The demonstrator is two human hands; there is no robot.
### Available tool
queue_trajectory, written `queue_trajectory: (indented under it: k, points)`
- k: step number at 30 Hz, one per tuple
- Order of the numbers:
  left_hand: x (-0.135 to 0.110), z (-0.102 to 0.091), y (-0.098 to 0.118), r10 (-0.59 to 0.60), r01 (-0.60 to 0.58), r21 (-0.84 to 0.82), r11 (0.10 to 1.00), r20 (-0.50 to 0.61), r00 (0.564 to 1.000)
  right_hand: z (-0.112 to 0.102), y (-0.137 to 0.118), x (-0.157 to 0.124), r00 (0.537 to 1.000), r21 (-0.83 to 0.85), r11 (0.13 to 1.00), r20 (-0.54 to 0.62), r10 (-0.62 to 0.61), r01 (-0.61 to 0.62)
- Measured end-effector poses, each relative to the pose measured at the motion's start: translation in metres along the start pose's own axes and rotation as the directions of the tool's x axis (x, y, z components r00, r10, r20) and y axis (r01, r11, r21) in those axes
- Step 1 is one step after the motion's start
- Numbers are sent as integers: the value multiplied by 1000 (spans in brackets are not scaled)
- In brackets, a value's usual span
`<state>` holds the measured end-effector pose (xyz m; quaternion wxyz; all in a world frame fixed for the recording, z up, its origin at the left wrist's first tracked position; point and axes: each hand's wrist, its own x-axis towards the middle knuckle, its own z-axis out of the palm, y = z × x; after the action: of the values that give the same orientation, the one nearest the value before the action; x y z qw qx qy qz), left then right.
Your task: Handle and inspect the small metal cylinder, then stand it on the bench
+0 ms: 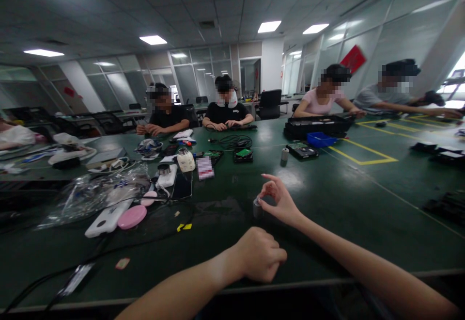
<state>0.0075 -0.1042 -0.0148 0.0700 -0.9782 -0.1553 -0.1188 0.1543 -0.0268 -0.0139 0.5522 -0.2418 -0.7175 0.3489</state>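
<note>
My left hand is curled into a fist low over the near edge of the green table; whatever its fingers may enclose is hidden. Farther forward, my right hand has its index finger stretched out and its thumb apart from it. The thumb tip is at the upper side of a small grey metal cylinder, which stands upright on the table; whether they touch I cannot tell. A second small cylinder stands farther back, beside a hard drive with a green circuit board.
Left of my hands lie a pink round case, a white power bank, a phone, clear plastic bags and black cables. A blue tray is at the back right. Several people sit across the table.
</note>
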Motion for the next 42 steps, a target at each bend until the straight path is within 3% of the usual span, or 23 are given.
queue_trajectory:
  k: [8,15,34,42]
  points:
    - [0,0,0,-7,7,3,1000,-17,1000,-2,-9,-4,993,-204,972,11,-114,113]
    - [-1,1,0,-13,14,15,1000,-27,1000,-9,-9,-6,968,-350,902,90,-234,251]
    - [0,0,0,-3,3,8,1000,-9,1000,-14,-24,-7,937,-437,831,222,-272,344]
    - [-2,2,0,-9,9,4,1000,-26,1000,-15,-25,-8,892,-476,763,332,-306,438]
